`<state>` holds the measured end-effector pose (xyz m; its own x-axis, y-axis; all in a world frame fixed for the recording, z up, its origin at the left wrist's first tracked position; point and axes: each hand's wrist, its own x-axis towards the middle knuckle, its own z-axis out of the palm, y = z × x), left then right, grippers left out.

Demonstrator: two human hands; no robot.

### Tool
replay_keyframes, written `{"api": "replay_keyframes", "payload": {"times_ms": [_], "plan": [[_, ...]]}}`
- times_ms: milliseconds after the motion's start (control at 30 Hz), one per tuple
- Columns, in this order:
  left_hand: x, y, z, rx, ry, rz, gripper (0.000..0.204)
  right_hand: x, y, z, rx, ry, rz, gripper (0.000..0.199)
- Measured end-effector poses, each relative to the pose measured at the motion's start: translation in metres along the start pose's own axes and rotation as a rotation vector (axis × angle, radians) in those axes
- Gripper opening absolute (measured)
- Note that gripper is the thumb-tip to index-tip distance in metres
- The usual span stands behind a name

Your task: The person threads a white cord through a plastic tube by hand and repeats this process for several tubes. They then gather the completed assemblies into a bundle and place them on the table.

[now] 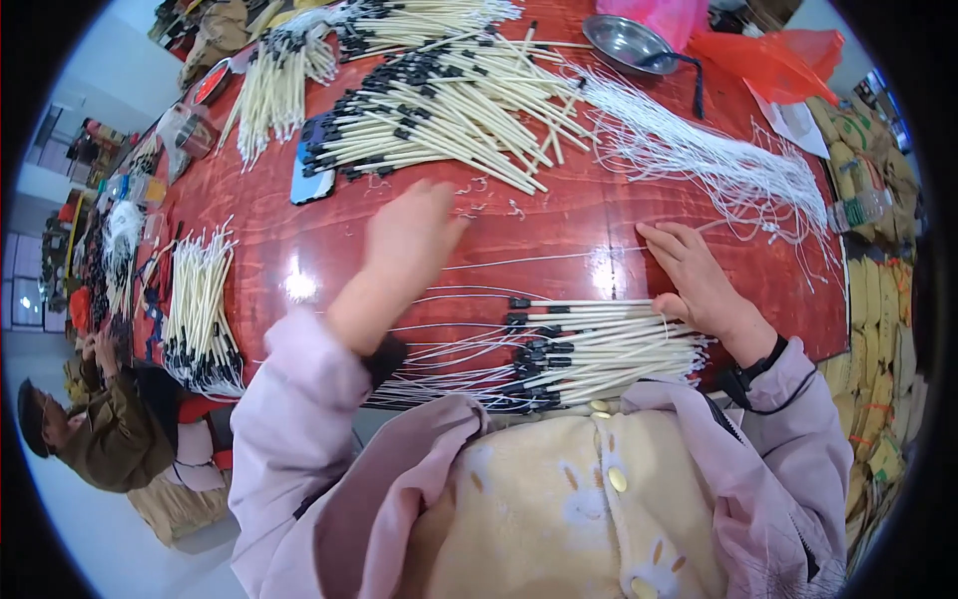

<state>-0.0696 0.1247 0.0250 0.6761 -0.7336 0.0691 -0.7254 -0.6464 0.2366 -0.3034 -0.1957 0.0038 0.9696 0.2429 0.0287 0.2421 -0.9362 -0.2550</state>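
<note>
My left hand [419, 240] is over the middle of the red table, below a large pile of cream sticks [449, 100] with black ends. It is smeared by motion, and its grip cannot be made out. My right hand [694, 275] rests on the table to the right, fingers stretched out and apart. A single white cord [559, 259] runs across the table and passes under its fingertips. Its thumb lies by the right end of a bundle of cream sticks [619, 344] with black ends, whose white cords [439, 354] trail leftward in front of me.
Loose white cords [718, 160] spread at the right of the red table [539, 225]. A metal bowl [629, 45] and a red plastic bag [778, 65] stand behind them. A blue phone-like object [311, 180] and another stick bundle [203, 299] lie left. Another person [110, 429] sits far left.
</note>
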Motion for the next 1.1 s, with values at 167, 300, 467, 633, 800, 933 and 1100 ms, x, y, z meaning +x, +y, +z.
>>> {"api": "replay_keyframes", "payload": {"times_ms": [167,300,467,633,800,933,1100], "plan": [[0.059,0.014,0.053,0.119,0.174,0.364,0.016,0.007,-0.009,-0.002,0.055,0.025,0.036,0.102],[0.072,0.013,0.051,0.224,0.225,0.523,0.018,0.007,-0.010,0.000,0.093,0.033,0.052,0.101],[0.046,0.009,0.017,0.150,0.268,0.629,0.013,0.009,-0.006,0.001,0.075,0.060,0.042,0.104],[-0.026,-0.032,-0.008,-0.258,0.226,0.224,0.011,0.008,-0.007,0.003,0.068,0.065,0.078,0.105],[-0.098,-0.067,-0.005,-0.271,0.157,-0.047,0.009,0.011,-0.010,0.001,0.039,0.055,0.061,0.105],[-0.107,-0.068,0.001,-0.265,0.156,-0.088,0.009,0.012,-0.015,0.000,0.010,0.048,0.072,0.104],[-0.101,-0.063,0.003,-0.253,0.169,-0.033,0.009,0.014,-0.021,-0.002,-0.020,0.033,0.086,0.104]]}}
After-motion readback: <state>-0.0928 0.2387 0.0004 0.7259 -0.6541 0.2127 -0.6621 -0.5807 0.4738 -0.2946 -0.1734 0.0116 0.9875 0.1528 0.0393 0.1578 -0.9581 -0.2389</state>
